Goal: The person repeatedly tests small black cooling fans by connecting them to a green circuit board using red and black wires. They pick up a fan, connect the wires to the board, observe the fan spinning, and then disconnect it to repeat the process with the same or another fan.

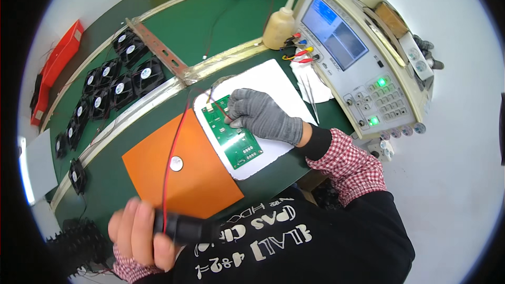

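Green circuit board [231,139] lies on a white pad [281,81], an orange mat [205,179] just beside it. The pad rests on the green table [179,10].

Right hand [263,117], gloved in grey: over the board's upper part, fingers drawn together. A red wire [164,200] leads to the fingertips; the glove hides what lies under them, so cannot tell if they clamp a plug or only the wire.

Left hand [138,234], bare: well apart from the board, near the person's front, clamped round a black fan [184,229], a little blurred. The red wire rises from there, crosses the mat beside a small white disc [176,163], then bends over near the board's top corner.

On handling, by judgement: small contacts at the board would want a straight, light push or pull, by the plug's body rather than the wire. Fan best held near enough for the wire to hang slack; a taut one could drag the board across the pad. Bare fingers want to be clear of any blades.

About: tweezers [310,97] beyond the pad, a bench instrument [379,73] to the right, more fans [145,73] to the left.
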`<state>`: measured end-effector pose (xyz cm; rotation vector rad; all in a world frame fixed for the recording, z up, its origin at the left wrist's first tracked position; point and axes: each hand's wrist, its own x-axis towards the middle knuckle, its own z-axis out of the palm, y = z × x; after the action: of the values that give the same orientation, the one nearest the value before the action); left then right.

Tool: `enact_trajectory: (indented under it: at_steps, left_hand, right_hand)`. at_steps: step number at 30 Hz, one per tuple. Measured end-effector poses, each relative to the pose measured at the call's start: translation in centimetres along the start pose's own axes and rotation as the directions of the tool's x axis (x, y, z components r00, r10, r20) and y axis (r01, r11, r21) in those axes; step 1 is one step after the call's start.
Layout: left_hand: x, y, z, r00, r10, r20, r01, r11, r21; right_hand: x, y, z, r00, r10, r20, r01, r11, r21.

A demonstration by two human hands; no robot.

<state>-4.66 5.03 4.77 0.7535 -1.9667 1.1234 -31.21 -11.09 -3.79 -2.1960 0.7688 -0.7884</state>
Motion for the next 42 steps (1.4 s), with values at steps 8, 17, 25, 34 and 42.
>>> enact_trajectory:
  at_steps: [8,17,25,34,42]
  left_hand:
    - [3.1,-6.6,15.0,0.888,-0.343,0.308,0.433,0.849,-0.302]
    - [0.4,-9.6,15.3,0.728,-0.189,0.658,0.502,0.801,-0.325]
    - [3.0,-1.3,4.1,0.692,0.545,0.473,0.377,0.286,-0.881]
    - [-1.8,-7.3,3.5,0.751,-0.283,0.597,0.337,0.941,0.021]
    - [-3.0,-4.3,4.4,0.657,-0.183,0.732,0.457,0.868,-0.193]
  right_hand:
    - [-0.5,-0.8,-0.1,0.984,-0.040,-0.173,0.053,0.996,0.073]
    - [-0.6,-0.5,-1.0,0.897,-0.043,-0.439,0.088,0.993,0.083]
    - [-0.6,-5.4,0.1,0.826,-0.447,0.342,0.532,0.820,-0.212]
    - [0.0,-2.2,-2.4,0.999,0.033,0.006,-0.031,0.982,-0.184]
    - [-0.4,-0.8,-0.4,0.993,0.120,-0.009,-0.116,0.977,0.181]
